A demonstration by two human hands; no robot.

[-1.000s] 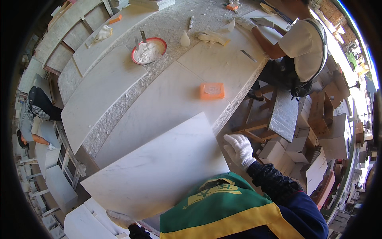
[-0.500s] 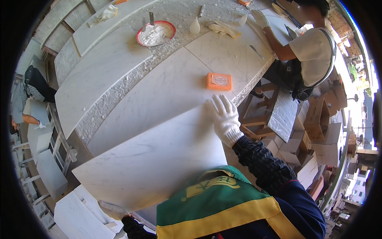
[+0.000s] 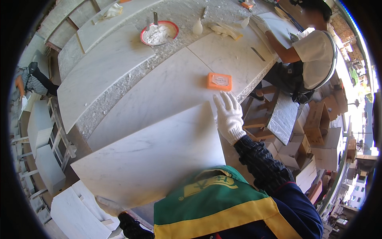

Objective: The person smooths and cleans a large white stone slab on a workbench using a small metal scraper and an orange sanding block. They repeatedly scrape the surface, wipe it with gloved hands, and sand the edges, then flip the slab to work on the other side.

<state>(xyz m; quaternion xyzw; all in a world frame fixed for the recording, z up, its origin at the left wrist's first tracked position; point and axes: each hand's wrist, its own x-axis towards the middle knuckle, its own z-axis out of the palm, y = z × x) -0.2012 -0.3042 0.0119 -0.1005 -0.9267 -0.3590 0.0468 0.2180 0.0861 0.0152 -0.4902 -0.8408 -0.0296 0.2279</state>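
The slab (image 3: 153, 151) could slip if the left hand (image 3: 109, 206) (I can't tell its grip) falters with the right hand (image 3: 230, 118) straight-fingered, unclenched.

A white marble slab (image 3: 155, 151), streaked with faint grey veins, is held aslant between the body and the table (image 3: 105, 104). Its broad face is turned up, flat and smooth, with straight edges, and 2 bare corners are shown, 1 at the far right and 1 at the left. The lower left edge is met by the left hand (image 3: 109, 206); beside the right edge, the right hand (image 3: 230, 117) is spread, its contact unclear. The near edge is covered by cloth.
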